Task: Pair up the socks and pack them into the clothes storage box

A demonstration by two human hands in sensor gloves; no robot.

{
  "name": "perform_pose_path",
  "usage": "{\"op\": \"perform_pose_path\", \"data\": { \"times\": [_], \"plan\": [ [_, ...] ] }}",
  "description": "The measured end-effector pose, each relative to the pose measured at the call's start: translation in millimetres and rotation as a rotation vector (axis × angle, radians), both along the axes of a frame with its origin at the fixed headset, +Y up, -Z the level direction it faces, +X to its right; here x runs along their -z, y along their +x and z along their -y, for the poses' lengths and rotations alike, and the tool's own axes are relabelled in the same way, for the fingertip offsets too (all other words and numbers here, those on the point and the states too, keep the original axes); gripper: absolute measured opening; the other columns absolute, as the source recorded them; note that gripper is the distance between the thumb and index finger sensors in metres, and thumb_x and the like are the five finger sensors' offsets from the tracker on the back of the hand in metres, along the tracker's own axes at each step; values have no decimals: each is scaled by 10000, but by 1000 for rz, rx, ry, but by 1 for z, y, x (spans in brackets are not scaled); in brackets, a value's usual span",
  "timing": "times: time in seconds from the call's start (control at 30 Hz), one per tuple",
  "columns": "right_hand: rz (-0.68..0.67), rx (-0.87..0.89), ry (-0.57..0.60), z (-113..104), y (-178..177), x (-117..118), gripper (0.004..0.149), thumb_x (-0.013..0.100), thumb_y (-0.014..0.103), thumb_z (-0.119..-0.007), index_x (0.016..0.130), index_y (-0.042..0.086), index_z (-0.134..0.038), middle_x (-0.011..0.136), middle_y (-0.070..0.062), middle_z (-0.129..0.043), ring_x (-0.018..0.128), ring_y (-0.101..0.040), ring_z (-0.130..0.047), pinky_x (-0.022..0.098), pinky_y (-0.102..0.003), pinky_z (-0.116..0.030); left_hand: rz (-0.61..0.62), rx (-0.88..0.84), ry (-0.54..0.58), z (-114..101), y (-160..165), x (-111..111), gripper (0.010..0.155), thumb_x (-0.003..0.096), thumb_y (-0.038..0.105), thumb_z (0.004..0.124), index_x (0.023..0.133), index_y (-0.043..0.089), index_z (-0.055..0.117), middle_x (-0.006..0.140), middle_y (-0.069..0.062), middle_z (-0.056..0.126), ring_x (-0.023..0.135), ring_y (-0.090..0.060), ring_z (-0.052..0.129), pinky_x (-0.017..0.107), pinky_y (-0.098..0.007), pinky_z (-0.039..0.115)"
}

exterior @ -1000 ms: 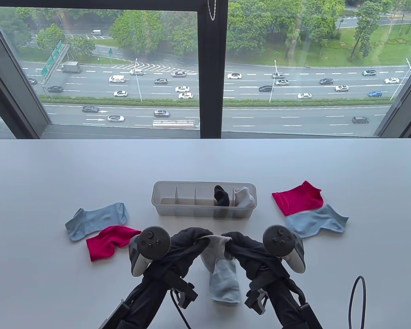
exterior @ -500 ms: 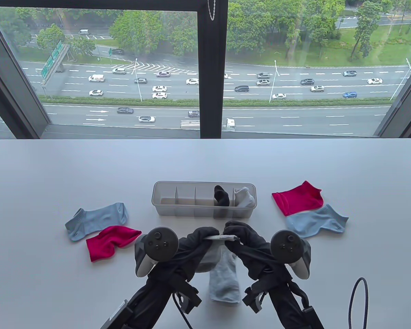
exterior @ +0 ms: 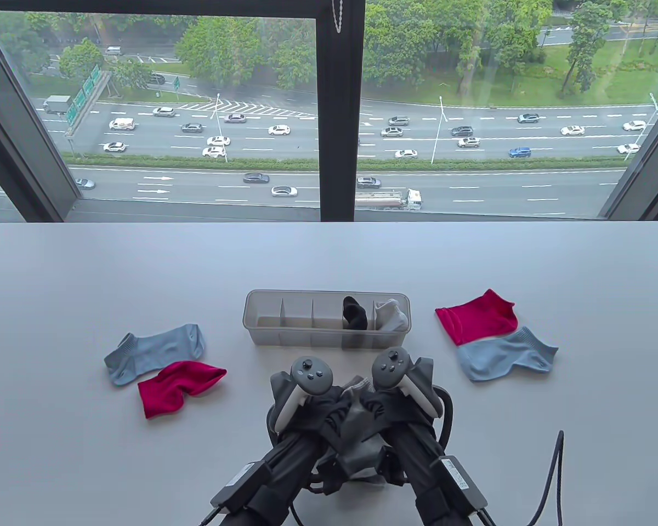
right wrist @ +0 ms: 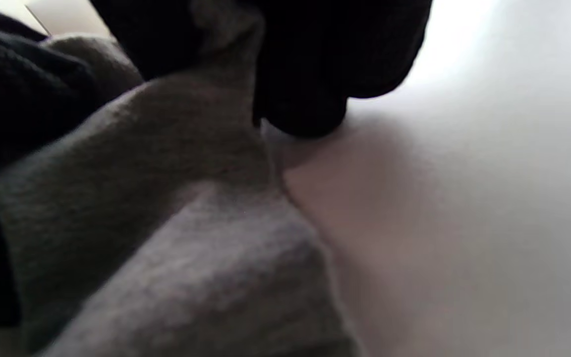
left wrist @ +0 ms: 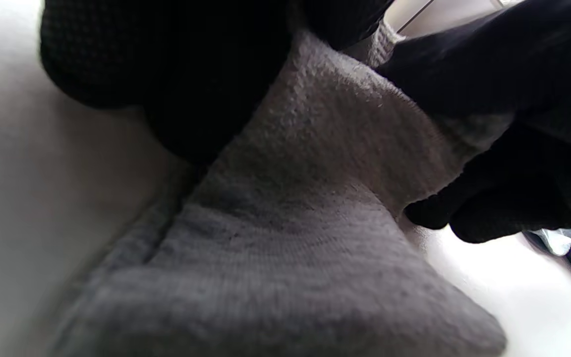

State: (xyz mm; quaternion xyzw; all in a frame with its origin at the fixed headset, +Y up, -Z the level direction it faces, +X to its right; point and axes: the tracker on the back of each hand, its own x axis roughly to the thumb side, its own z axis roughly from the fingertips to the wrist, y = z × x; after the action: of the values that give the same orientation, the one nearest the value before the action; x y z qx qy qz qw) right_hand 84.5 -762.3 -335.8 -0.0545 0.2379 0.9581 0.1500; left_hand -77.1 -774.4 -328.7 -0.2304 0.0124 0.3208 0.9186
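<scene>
Both hands [exterior: 351, 408] bunch grey socks [left wrist: 285, 223] on white table [exterior: 88, 466].

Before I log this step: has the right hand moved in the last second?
Yes. The right hand has shifted left, toward the left hand, judged against the storage box; both grip the grey sock.

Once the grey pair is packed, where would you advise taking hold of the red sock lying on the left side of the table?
Probably the red sock's cuff end, the near-left end. It lies flat and clear of the light blue sock that its far edge meets. Coming down from above with the left hand, now gripping the grey sock, seems simplest.
</scene>
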Motion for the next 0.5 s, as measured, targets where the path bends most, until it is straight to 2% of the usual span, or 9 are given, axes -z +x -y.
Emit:
{"op": "perform_pose_path", "data": {
  "times": [0.13, 0.17, 0.23, 0.27, 0.33, 0.37, 0.4, 0.43, 0.5],
  "plan": [
    [-72, -132, 4, 3, -8, -1, 597, 613, 365, -755, 1079, 77, -520, 712, -43, -820, 585, -195, -868, 592, -469, -738, 50, -3, -51, -1, 0, -1, 434, 578, 248, 708, 966, 54, 713, 674, -126, 992, 436, -289, 1044, 363, -469, 907],
    [-79, -132, 24, 3, -7, -2, 515, 615, 364, -748, 1037, 130, -567, 699, -41, -821, 574, -191, -867, 589, -469, -741, 70, -19, -68, -2, -1, -2, 458, 578, 244, 704, 993, 51, 676, 718, -139, 970, 475, -302, 1035, 390, -483, 896],
    [-82, -76, 23, 6, -3, -4, 465, 621, 356, -739, 1017, 166, -586, 698, -51, -805, 575, -194, -842, 600, -474, -718, 108, -58, -96, -10, -8, -7, 535, 586, 257, 691, 1058, 41, 561, 863, -215, 860, 594, -380, 983, 465, -544, 839],
    [-90, -58, 33, 6, -1, -5, 457, 620, 360, -734, 1014, 177, -593, 699, -48, -806, 574, -187, -840, 597, -470, -718, 94, -62, -58, -16, -13, -10, 572, 588, 270, 688, 1082, 41, 512, 923, -256, 792, 655, -414, 940, 502, -576, 800],
    [-64, 71, 75, 2, 8, -9, 448, 616, 351, -726, 1015, 191, -599, 721, -52, -819, 594, -206, -856, 600, -482, -721, 20, -128, 142, -34, -34, -16, 640, 584, 344, 673, 1112, 51, 462, 1027, -313, 655, 777, -485, 837, 539, -601, 756],
    [-78, 113, 78, 1, 8, -10, 451, 614, 350, -723, 1018, 200, -591, 734, -49, -822, 619, -215, -860, 615, -489, -716, 9, -164, 184, -39, -39, -16, 661, 580, 368, 671, 1125, 66, 451, 1080, -329, 569, 844, -523, 761, 571, -617, 721],
    [-130, 236, 84, -4, 9, -12, 451, 613, 353, -718, 1022, 225, -579, 757, -41, -824, 656, -223, -861, 632, -497, -711, 25, -233, 206, -44, -47, -14, 680, 582, 387, 662, 1137, 70, 428, 1113, -319, 510, 907, -537, 686, 615, -643, 671],
    [-174, 358, 86, -11, 8, -14, 452, 616, 352, -713, 1029, 237, -568, 775, -36, -829, 676, -233, -867, 638, -504, -710, 27, -284, 179, -48, -54, -13, 702, 584, 413, 652, 1144, 66, 410, 1135, -314, 470, 967, -553, 602, 659, -668, 613],
    [-199, 438, 144, -26, 4, -19, 456, 612, 353, -718, 1029, 241, -571, 780, -31, -840, 689, -237, -875, 644, -505, -714, 62, -355, 104, -46, -60, -10, 732, 584, 452, 646, 1149, 59, 399, 1173, -302, 396, 1037, -559, 490, 709, -707, 518]
  ]
}}
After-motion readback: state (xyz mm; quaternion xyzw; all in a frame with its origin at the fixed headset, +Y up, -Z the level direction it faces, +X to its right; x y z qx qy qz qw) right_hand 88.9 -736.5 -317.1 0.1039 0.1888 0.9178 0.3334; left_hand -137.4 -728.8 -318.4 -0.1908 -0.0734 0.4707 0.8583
